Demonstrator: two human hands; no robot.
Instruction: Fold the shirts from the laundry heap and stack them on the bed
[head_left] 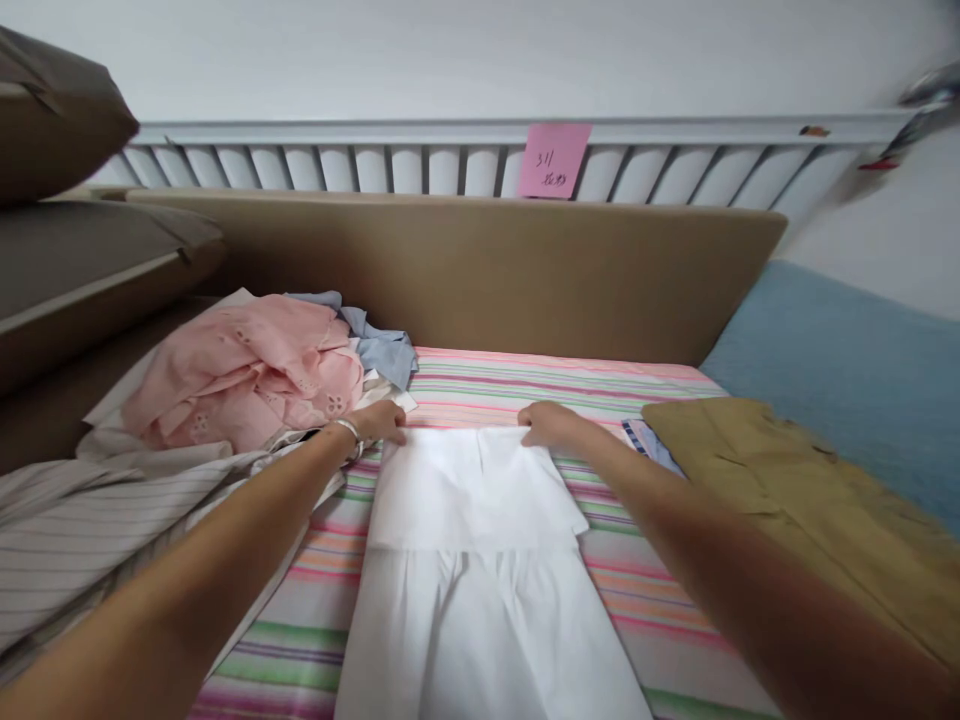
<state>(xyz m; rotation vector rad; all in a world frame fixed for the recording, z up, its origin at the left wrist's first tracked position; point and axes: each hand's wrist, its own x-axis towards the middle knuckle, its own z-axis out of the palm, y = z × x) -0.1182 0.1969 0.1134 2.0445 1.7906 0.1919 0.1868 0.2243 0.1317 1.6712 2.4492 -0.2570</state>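
Note:
A white garment with a gathered lower part, perhaps a dress, lies on the striped cloth in front of me. Its top edge runs straight between my hands. My left hand, with a bracelet at the wrist, pinches the far left corner. At the far right corner, my right hand grips the same edge with fingers closed. The near end of the garment runs out of view at the bottom.
At left lie a crumpled pink garment, a blue cloth and a pinstriped garment. Khaki clothing lies at right. Behind stand a brown panel and a white slatted rail with a pink note. Brown cushions rise at left.

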